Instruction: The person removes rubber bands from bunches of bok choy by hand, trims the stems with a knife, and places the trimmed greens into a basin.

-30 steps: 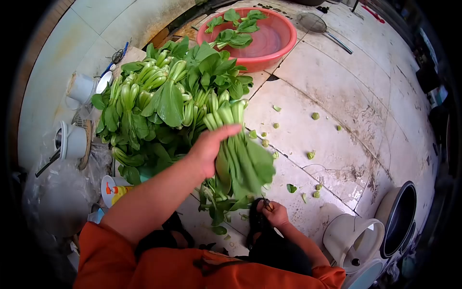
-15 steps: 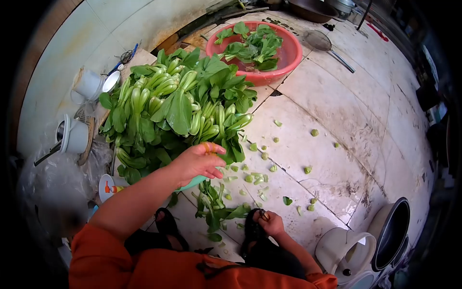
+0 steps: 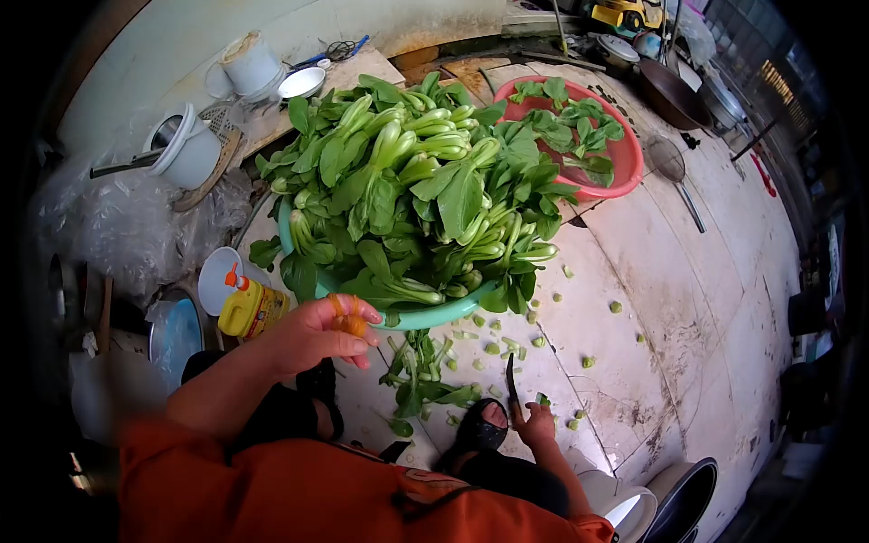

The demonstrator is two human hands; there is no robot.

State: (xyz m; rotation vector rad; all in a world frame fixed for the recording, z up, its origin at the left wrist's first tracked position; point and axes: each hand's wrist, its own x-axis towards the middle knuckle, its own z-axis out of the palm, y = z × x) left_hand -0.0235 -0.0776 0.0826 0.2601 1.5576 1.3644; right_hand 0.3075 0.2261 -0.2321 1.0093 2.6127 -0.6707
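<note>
My left hand (image 3: 330, 333) hovers at the near rim of the green basin (image 3: 434, 316), its fingers bent and apart, holding nothing; orange bands circle some fingers. Heaped leafy greens (image 3: 385, 195) with pale stalks fill that basin and hang over its edge. Low on the right, my right hand (image 3: 536, 423) is closed around the handle of a knife (image 3: 512, 385) with a dark curved blade pointing up. Trimmed leaves (image 3: 421, 385) and cut stalk ends lie on the tiles between the hands. Several greens rest in the red basin (image 3: 631, 172) behind the heap.
A strainer (image 3: 667, 161) lies right of the red basin. At the left are a yellow bottle (image 3: 249, 309), a white bucket (image 3: 190, 154) and plastic bags (image 3: 127, 222). A pale bucket (image 3: 634, 511) and a dark basin (image 3: 681, 498) stand at the lower right.
The bunch that my left hand held is now out of it, and more greens lie in the red basin. My left hand has opened and drawn back. The view has turned, showing more of the green basin.
</note>
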